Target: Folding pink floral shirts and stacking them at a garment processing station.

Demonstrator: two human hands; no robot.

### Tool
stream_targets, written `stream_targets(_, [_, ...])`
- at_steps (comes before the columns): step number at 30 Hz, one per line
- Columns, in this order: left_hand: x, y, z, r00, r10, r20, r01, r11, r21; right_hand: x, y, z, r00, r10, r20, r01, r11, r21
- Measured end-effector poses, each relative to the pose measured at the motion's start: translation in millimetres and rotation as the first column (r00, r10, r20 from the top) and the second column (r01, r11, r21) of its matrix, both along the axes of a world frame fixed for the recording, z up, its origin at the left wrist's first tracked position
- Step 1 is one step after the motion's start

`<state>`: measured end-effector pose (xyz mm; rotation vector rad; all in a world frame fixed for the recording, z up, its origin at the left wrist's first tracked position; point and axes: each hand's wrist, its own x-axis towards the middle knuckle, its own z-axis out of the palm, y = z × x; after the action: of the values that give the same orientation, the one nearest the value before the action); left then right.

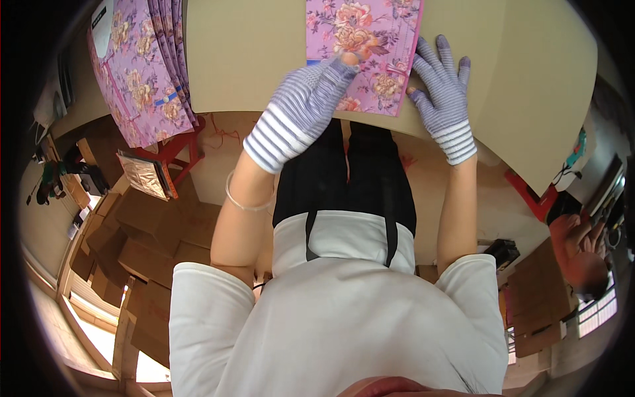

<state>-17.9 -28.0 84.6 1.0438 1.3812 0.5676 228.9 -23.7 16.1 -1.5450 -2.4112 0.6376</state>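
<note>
A flat pink-purple piece printed with flowers (pixel 380 83), like a folded bag or folder, lies on the pale table in front of me. A pink bow-like strip sits near its right edge. My left hand (pixel 307 96), in a grey-and-white striped glove with a bare thumb tip, is closed over its left part. Whatever those fingers pinch is hidden; a bit of blue shows beside them. In a matching glove, my right hand (pixel 442 92) lies with fingers spread on the table, its fingertips and thumb along the piece's right edge.
Overlapping floral pieces (pixel 142 73) lie at the table's (pixel 251 53) left, hanging over its edge. Below them are a red stool (pixel 182 155) and a shiny packet (pixel 142 173). Cardboard boxes (pixel 155 225) stand at the left. Another person (pixel 574 241) is at the far right.
</note>
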Motion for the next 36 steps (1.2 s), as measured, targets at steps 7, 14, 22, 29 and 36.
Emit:
stream_targets(7, [2, 16, -62, 0.93, 0.027, -0.367, 0.177, 0.841, 0.511, 52, -7, 57, 0.958, -0.15, -0.243, 0.163, 0.986, 0.034])
stream_targets(14, [14, 59, -94, 0.68, 0.184, -0.71, 0.492, 0.604, 0.628, 224, 10, 112, 0.511, -0.747, -0.426, 0.706, 0.647, -0.288])
stream_targets(22, [28, 57, -71, 0.628, -0.002, -0.778, 0.658, 0.536, 0.529, 89, 35, 62, 0.152, -0.838, -0.525, 0.584, 0.505, -0.636])
stream_targets(29, [32, 69, -121, 0.913, 0.195, -0.358, 0.335, 0.143, 0.931, -2, 54, -9, 0.898, -0.437, -0.046, 0.423, 0.831, 0.363])
stream_targets(36, [23, 63, -87, 0.679, 0.006, -0.734, 0.638, 0.489, 0.594, -34, 69, -14, 0.937, -0.294, 0.186, 0.196, 0.887, 0.418])
